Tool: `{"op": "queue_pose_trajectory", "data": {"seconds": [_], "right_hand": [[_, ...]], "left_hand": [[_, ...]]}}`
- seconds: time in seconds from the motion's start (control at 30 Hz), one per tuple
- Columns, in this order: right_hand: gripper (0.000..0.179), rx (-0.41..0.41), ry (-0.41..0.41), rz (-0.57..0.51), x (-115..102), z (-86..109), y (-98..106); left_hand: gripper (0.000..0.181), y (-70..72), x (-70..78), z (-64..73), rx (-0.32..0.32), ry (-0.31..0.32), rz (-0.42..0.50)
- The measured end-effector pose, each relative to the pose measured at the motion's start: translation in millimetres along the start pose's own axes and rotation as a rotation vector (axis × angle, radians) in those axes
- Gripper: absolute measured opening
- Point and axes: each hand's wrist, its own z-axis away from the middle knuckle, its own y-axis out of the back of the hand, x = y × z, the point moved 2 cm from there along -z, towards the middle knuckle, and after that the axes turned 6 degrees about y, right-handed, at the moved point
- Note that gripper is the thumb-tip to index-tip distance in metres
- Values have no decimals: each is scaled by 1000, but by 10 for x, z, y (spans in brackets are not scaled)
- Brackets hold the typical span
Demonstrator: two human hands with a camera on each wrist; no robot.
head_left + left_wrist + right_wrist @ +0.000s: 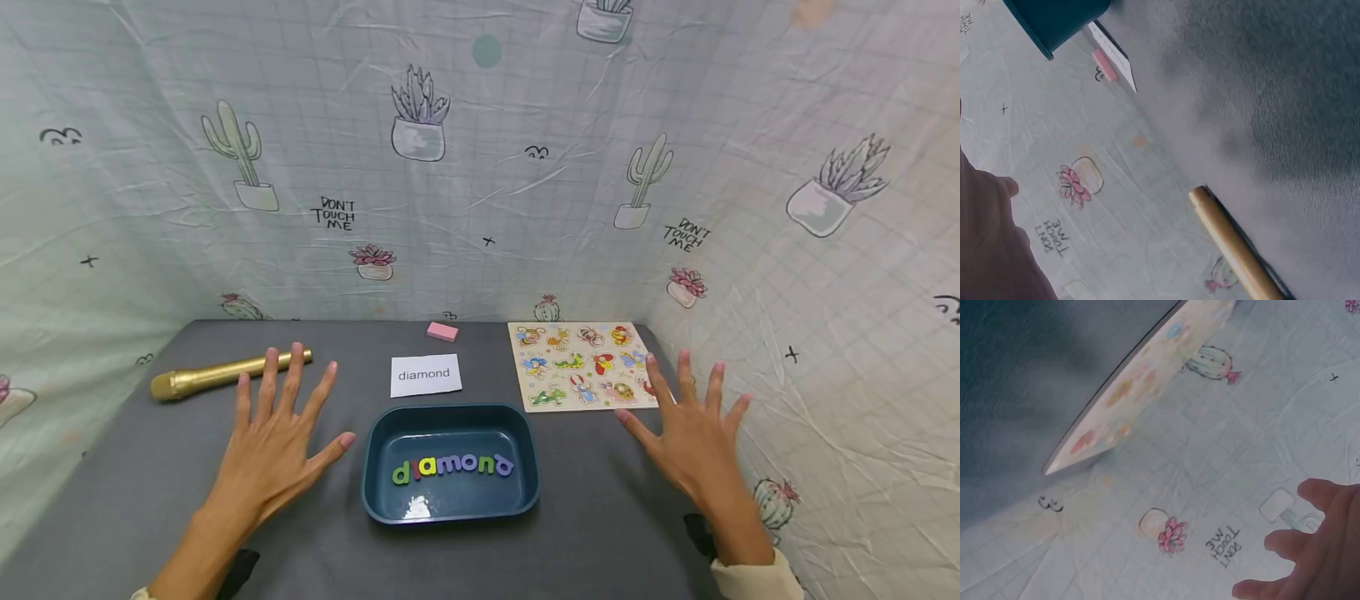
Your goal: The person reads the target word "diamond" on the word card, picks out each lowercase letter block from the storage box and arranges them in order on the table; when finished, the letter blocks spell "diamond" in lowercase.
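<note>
My left hand is spread with straight fingers over the table's left side, holding nothing. Its fingertips overlap the gold microphone in the head view; the left wrist view shows the microphone apart from the hand. On the right, my other hand is likewise spread and holds nothing, near the insect puzzle board. Between the hands sits a dark blue tray. In it, colored letters form "diamond", the last one tilted.
Behind the tray lies a white card printed "diamond". A pink block rests farther back, near the curtain with printed cacti. The curtain also closes off both sides of the grey table.
</note>
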Motion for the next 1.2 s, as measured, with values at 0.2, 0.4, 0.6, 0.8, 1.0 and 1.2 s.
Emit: {"op": "queue_pose_trajectory", "data": {"seconds": [0.2,0.4,0.6,0.8,1.0,1.2], "right_hand": [[96,87,63,-33,-163,-19,-2],[92,202,160,-171,-437,-66,-25],[89,263,246,-364,-808,-70,-101],[85,235,300,-493,-1197,-61,-172],[83,172,346,-585,-1570,-91,-236],[78,110,381,-647,-1858,-124,-363]], "left_hand": [[89,-13,110,39,-39,30,138],[76,-82,277,120,-152,121,507],[70,-259,346,241,-217,201,920],[65,-418,412,338,-337,291,1330],[67,-503,501,398,-475,414,1494],[67,-565,549,428,-513,461,1541]]}}
